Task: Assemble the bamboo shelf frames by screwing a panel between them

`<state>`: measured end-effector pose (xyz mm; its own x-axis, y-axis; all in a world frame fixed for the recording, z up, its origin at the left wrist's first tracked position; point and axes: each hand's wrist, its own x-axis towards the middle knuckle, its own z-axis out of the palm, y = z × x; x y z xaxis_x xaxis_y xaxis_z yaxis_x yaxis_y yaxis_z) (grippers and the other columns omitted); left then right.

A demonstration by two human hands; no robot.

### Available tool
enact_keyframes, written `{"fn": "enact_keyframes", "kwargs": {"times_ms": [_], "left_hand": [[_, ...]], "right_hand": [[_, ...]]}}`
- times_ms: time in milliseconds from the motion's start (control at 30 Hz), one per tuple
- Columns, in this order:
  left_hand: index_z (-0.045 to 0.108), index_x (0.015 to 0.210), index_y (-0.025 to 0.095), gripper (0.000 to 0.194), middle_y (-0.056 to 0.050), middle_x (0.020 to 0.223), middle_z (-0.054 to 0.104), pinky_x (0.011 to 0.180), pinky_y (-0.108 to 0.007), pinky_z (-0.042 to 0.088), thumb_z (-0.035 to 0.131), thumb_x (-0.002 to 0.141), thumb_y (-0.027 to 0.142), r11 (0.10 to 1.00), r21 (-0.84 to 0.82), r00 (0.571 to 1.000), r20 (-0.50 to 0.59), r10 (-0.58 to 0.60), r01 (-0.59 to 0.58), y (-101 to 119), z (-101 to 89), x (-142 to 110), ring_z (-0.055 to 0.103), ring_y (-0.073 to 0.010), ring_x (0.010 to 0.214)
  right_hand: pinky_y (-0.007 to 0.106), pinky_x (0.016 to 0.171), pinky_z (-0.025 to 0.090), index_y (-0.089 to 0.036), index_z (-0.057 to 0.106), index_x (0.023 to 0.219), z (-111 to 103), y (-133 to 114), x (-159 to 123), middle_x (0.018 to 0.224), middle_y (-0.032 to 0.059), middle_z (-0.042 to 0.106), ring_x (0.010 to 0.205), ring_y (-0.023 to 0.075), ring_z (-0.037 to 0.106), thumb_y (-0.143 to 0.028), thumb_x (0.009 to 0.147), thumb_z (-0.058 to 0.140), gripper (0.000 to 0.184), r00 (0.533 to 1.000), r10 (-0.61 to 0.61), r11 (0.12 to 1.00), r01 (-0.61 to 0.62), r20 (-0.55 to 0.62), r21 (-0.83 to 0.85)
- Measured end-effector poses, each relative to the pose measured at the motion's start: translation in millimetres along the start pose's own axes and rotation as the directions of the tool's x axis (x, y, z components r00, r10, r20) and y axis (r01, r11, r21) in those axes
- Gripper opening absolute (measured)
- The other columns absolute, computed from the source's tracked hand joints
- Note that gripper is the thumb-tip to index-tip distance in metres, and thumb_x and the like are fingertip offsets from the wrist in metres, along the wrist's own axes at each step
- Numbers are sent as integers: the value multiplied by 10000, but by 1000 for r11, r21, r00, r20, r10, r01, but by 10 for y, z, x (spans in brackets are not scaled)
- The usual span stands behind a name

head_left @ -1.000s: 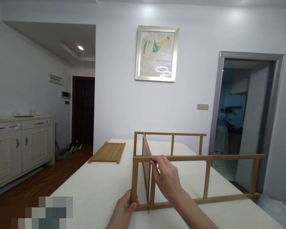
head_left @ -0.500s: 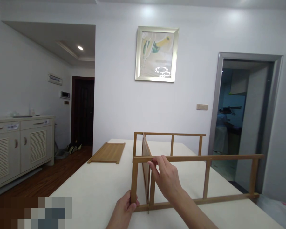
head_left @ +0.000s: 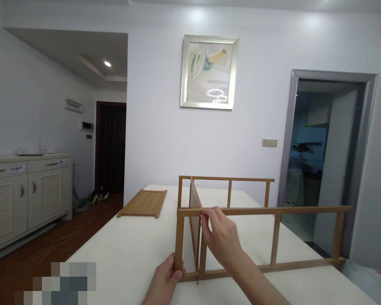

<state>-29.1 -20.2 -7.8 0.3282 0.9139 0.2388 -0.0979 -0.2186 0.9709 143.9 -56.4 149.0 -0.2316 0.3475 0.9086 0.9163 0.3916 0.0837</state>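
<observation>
A wooden shelf frame lies on its side on the white table, its two ladder-like sides joined by an upright slatted shelf panel near the left end. Low on the near side's left end post, my left hand is wrapped round the wood. My right hand is at the top rail beside the panel's near edge, thumb and fingertips pinched together. Whatever small thing is between those fingertips is hidden. Another slatted shelf panel lies flat at the table's far left.
A plastic bag is by the table's right edge. Behind the table stands a white wall with a framed picture. A louvred cabinet is at left, a doorway at right.
The fingertips of my right hand have shifted slightly at the top rail, and the thumb sits closer to it. My left hand and the frame have stayed put.
</observation>
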Motion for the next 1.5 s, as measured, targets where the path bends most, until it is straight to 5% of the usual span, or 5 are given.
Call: {"fn": "enact_keyframes", "kwargs": {"times_ms": [333, 1167, 1333, 1500], "left_hand": [[574, 858, 179, 174, -34, 807, 618, 836, -339, 449, 554, 686, 190, 1000, 2, 1000, -15, 6, -6, -9, 13, -8, 616, -216, 838], [591, 849, 184, 144, -27, 806, 626, 840, -331, 452, 559, 709, 186, 1000, 15, 1000, -23, 22, -22, 0, 4, -19, 616, -213, 843], [598, 834, 186, 131, -24, 796, 631, 828, -329, 460, 578, 706, 208, 1000, 3, 999, -38, 21, -21, 71, 21, -38, 621, -212, 832], [601, 836, 182, 131, -27, 789, 649, 823, -330, 456, 595, 715, 233, 999, 33, 999, -30, 14, -13, 88, 0, -43, 625, -214, 826]], "right_hand": [[268, 473, 206, -200, 468, 757, -2, -45, 60, 663, -4, 483, 545, 133, 411, -212, 986, 405, 238, 997, -42, 968, 57, 67, -243], [268, 480, 198, -195, 478, 767, -27, -23, 39, 682, -3, 502, 530, 125, 395, -208, 978, 416, 220, 997, -32, 971, 48, 73, -235], [265, 492, 229, -194, 497, 763, -65, 15, -219, 676, -6, 512, 532, 122, 400, -251, 988, 432, 240, 993, -74, 984, 89, 94, -158], [270, 544, 323, -192, 537, 807, -72, 123, -843, 753, 24, 567, 628, 153, 493, -194, 956, 442, 177, 939, 19, 996, 12, 344, -89]]}}
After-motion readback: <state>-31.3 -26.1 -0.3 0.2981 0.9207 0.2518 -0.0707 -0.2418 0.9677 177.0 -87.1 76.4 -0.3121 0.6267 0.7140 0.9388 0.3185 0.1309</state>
